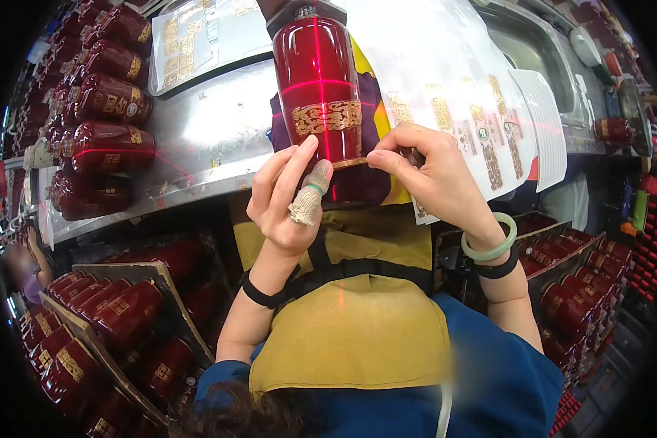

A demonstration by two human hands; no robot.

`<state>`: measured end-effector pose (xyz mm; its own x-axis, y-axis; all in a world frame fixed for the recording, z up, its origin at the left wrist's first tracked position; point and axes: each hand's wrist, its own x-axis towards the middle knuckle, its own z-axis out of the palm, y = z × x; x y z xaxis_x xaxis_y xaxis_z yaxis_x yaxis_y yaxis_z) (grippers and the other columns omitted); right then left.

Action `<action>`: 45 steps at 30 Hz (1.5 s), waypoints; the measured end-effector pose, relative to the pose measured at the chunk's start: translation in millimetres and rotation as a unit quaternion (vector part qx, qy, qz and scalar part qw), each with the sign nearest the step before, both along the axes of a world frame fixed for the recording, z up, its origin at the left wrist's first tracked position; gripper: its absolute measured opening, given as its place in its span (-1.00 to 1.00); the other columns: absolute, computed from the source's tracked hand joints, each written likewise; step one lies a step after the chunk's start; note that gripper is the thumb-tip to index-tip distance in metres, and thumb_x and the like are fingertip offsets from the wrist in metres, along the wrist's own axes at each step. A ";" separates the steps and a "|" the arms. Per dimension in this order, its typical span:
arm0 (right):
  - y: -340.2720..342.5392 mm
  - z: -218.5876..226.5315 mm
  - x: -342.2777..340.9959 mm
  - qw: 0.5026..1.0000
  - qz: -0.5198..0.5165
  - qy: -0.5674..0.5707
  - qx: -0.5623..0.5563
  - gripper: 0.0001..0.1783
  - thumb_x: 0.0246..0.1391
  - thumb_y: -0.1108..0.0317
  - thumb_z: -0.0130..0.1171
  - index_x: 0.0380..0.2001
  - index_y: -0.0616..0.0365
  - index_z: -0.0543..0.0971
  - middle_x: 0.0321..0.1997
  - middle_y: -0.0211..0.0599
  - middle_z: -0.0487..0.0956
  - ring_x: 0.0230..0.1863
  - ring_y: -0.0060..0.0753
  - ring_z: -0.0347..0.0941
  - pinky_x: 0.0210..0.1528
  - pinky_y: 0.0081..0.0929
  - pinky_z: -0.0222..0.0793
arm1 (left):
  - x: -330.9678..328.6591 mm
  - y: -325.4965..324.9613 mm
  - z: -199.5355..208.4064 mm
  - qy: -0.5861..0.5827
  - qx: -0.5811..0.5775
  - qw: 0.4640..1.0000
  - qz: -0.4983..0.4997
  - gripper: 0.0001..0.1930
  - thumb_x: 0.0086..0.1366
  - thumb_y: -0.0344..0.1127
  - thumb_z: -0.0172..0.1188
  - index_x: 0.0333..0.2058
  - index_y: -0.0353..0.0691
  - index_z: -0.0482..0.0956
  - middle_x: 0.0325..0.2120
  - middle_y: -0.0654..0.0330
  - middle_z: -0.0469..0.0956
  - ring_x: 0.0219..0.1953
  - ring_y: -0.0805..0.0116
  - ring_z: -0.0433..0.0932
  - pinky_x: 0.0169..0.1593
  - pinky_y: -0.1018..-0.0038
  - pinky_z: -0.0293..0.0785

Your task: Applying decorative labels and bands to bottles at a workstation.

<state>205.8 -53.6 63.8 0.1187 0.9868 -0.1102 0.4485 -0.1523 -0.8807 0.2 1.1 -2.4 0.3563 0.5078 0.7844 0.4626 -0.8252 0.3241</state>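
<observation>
A glossy dark red bottle (320, 66) lies with its neck away from me, a gold patterned decal (327, 117) on its side. Red laser lines cross over it. My left hand (285, 191) has its fingers stretched out against the bottle's lower left part, and a cloth cover (306, 204) wraps one digit. My right hand (431, 166) pinches thumb and forefinger together by the bottle's base. A thin gold-brown band (350, 162) runs along the base edge toward those fingertips. Whether they hold its end, I cannot make out.
Rows of red bottles (113, 98) stand at the left on the metal bench (219, 109). White sheets of gold decals (445, 44) lie to the right, near a metal sink (533, 44). A tray of decals (204, 44) is behind. Racks of bottles (128, 310) flank me below.
</observation>
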 end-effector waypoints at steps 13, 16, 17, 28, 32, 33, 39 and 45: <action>2.9 -0.2 -0.8 1.000 0.004 -0.003 0.005 -0.76 0.18 0.30 0.34 -0.34 0.32 0.70 -0.39 -0.10 0.67 -0.41 -0.24 0.57 -0.30 -0.36 0.43 | 3.2 1.9 6.4 -0.016 0.001 1.000 -0.026 -0.72 0.08 -0.60 0.48 -0.18 -0.38 0.71 -0.13 0.09 0.71 -0.06 0.08 0.66 -0.02 0.30 0.65; 2.6 -0.3 -1.7 1.000 0.003 0.000 0.007 -0.76 0.18 0.30 0.34 -0.35 0.32 0.70 -0.41 -0.12 0.65 -0.43 -0.26 0.55 -0.30 -0.37 0.42 | 0.3 2.9 2.3 -0.065 -0.030 0.997 -0.012 -0.66 0.07 -0.68 0.45 -0.13 -0.47 0.68 -0.13 0.01 0.71 -0.05 0.04 0.70 0.01 0.31 0.66; 2.5 -0.4 -2.2 1.000 0.004 0.000 0.023 -0.76 0.17 0.30 0.35 -0.36 0.32 0.70 -0.43 -0.13 0.65 -0.44 -0.27 0.53 -0.31 -0.37 0.41 | 0.6 2.0 0.1 -0.075 -0.049 0.996 0.000 -0.69 0.08 -0.67 0.44 -0.15 -0.44 0.69 -0.14 0.03 0.71 -0.06 0.04 0.70 -0.02 0.28 0.68; -1.5 -3.2 2.6 1.000 -0.005 -0.006 0.001 -0.75 0.17 0.29 0.36 -0.37 0.33 0.69 -0.40 -0.14 0.66 -0.41 -0.26 0.54 -0.31 -0.35 0.39 | 4.1 -5.1 -2.5 0.004 0.057 0.998 0.041 -0.65 0.14 -0.60 0.45 -0.07 -0.38 0.65 0.01 0.02 0.64 0.09 0.06 0.58 0.03 0.32 0.65; -0.2 -2.5 0.3 1.000 -0.014 -0.021 0.009 -0.75 0.16 0.29 0.37 -0.38 0.32 0.69 -0.42 -0.13 0.65 -0.41 -0.24 0.56 -0.30 -0.35 0.40 | 7.6 -7.4 1.7 -0.048 -0.069 0.996 -0.017 -0.69 0.12 -0.61 0.47 -0.13 -0.30 0.70 -0.05 0.03 0.66 0.01 0.08 0.62 0.00 0.28 0.66; -0.8 -1.2 0.3 0.999 -0.009 -0.022 0.026 -0.75 0.16 0.29 0.37 -0.38 0.32 0.69 -0.42 -0.13 0.65 -0.41 -0.24 0.56 -0.30 -0.35 0.40 | 5.9 -4.0 1.3 -0.066 -0.060 0.996 -0.012 -0.70 0.10 -0.62 0.46 -0.15 -0.36 0.71 -0.09 0.04 0.68 -0.02 0.07 0.63 -0.10 0.36 0.68; -0.8 2.6 -0.5 1.000 0.001 -0.006 0.023 -0.76 0.15 0.30 0.37 -0.38 0.33 0.68 -0.44 -0.11 0.65 -0.40 -0.19 0.58 -0.28 -0.34 0.42 | -2.3 -1.2 -9.0 -0.129 -0.099 0.987 0.009 -0.71 0.09 -0.65 0.45 -0.16 -0.48 0.68 -0.14 0.02 0.71 -0.09 0.02 0.70 -0.04 0.26 0.70; -1.3 -0.4 2.4 1.000 -0.002 -0.008 0.017 -0.75 0.15 0.30 0.37 -0.38 0.33 0.68 -0.42 -0.09 0.66 -0.39 -0.17 0.58 -0.29 -0.33 0.41 | -0.1 -3.8 -6.3 -0.045 0.021 0.998 0.028 -0.64 0.12 -0.65 0.45 -0.07 -0.47 0.66 -0.04 0.01 0.65 0.00 0.02 0.64 0.05 0.26 0.64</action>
